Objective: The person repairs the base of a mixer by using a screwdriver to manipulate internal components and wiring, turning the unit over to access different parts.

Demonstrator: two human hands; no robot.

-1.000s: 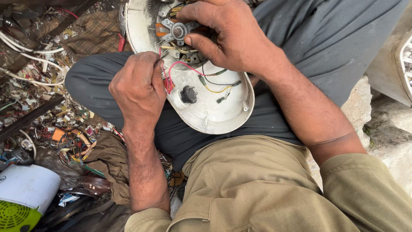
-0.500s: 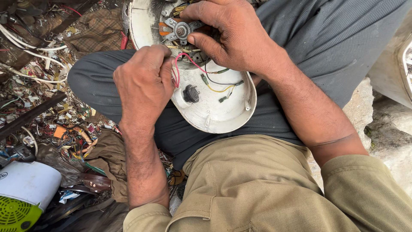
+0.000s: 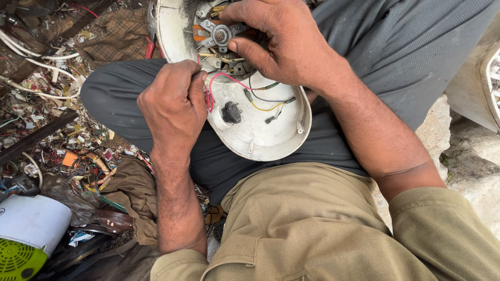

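A white plastic appliance shell (image 3: 260, 132) lies open on my lap, inner side up, with a black round knob part (image 3: 231, 112) and thin red, yellow and black wires (image 3: 260, 99) inside. My left hand (image 3: 174, 106) is closed in a fist around the red wires (image 3: 209, 99) at the shell's left rim. My right hand (image 3: 284, 44) grips the small metal motor assembly (image 3: 221, 35) at the shell's upper end, thumb pressed under it.
Scrap litters the ground at left: white cables (image 3: 36, 57), coloured wire bits (image 3: 78, 166), brown cloth (image 3: 133, 192). A white and green appliance (image 3: 28, 237) sits at bottom left. Pale stone (image 3: 469, 171) and another white casing (image 3: 476, 83) lie at right.
My left hand has shifted right and up along the shell's rim, pulling the red wires. The view has drifted slightly; my right hand keeps its hold on the motor.
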